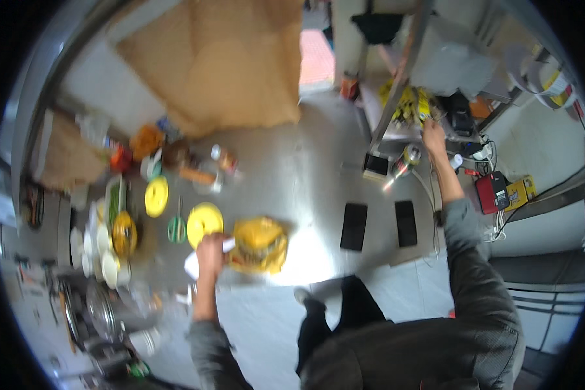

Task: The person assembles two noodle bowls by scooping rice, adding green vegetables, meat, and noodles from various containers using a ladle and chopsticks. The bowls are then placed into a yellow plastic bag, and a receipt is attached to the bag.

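My left hand point(210, 255) is closed round a white piece of paper point(192, 265) that sticks out on both sides of the fist. Just right of it, near the counter's front edge, lies an open yellow plastic bag point(260, 246), its contents unclear. A round yellow lid point(205, 221) is right behind the same hand. My right hand point(433, 135) is stretched far out to the shelf at the back right. Its fingers are drawn together at the yellow-and-black packets point(406, 107); blur hides what they grip.
Two black phones point(353, 227) lie flat on the metal counter point(305, 175). A can point(409, 156) and small box point(376, 166) stand beside the shelf post point(403, 75). Bowls point(114, 270), a green tape roll point(177, 229) and a bottle point(223, 156) occupy the left. Cables point(494, 221) hang at right.
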{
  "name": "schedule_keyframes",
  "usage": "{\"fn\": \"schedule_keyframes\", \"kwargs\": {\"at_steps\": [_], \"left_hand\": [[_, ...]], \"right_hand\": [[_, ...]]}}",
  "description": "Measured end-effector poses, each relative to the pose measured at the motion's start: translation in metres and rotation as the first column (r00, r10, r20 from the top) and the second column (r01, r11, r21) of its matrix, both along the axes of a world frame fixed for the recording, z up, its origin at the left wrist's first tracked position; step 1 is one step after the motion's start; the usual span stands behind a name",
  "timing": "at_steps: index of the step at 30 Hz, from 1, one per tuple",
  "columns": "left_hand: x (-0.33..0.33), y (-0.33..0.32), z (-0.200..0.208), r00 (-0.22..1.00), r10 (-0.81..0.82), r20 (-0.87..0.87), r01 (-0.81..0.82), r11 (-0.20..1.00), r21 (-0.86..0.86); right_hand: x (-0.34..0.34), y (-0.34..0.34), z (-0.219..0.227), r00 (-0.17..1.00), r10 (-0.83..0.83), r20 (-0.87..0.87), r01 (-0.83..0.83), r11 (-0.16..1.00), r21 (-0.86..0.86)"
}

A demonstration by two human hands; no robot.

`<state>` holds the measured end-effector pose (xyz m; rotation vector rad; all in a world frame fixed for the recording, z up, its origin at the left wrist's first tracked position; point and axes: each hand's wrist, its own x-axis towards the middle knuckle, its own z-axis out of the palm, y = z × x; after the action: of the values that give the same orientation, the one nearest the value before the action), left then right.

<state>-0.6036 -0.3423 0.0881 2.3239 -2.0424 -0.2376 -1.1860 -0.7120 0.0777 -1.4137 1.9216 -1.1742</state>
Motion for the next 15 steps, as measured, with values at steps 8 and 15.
{"fn": "schedule_keyframes", "kwargs": {"at_steps": [8,15], "left_hand": [[0.032,-0.007,-0.019,0.820,0.234,-0.522,-0.274,0.962,0.001],[0.031,-0.003,-0.007,0.742,0.266,-0.616,-0.363,0.931,-0.035]], "right_hand": [[0.294,0.327,0.048,0.357,0.606,0.711,-0.609,0.728,-0.315],[0.416,0.370,-0.012,0.586,0.801,-0.125,-0.808,0.589,-0.018]]}}
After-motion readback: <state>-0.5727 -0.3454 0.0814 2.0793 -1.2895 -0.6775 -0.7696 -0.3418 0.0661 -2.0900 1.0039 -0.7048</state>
